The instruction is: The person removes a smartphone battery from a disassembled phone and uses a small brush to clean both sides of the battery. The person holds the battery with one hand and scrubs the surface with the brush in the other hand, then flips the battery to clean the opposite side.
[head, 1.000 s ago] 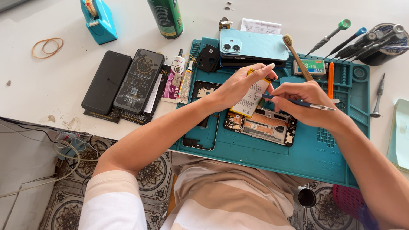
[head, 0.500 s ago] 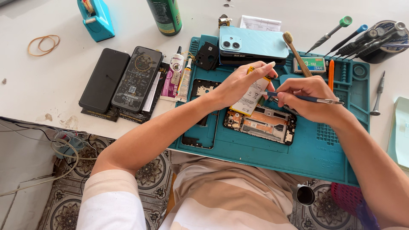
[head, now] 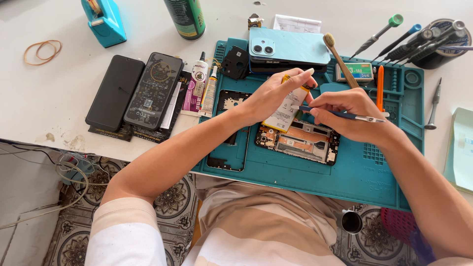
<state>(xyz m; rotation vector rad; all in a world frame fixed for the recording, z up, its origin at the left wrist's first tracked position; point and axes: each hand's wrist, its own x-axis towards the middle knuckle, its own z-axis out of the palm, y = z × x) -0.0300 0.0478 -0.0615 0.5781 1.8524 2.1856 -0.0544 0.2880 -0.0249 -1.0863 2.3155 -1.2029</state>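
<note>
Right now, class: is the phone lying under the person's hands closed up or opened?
Opened. The phone lies on the teal mat with its back off, circuit boards exposed, while the left hand tilts the battery up from it.

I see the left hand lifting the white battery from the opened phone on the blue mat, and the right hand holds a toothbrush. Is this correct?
Not quite. In the head view the right hand holds blue tweezers, not a toothbrush; the toothbrush lies untouched on the blue mat. The left hand does hold the white battery above the opened phone.
</note>
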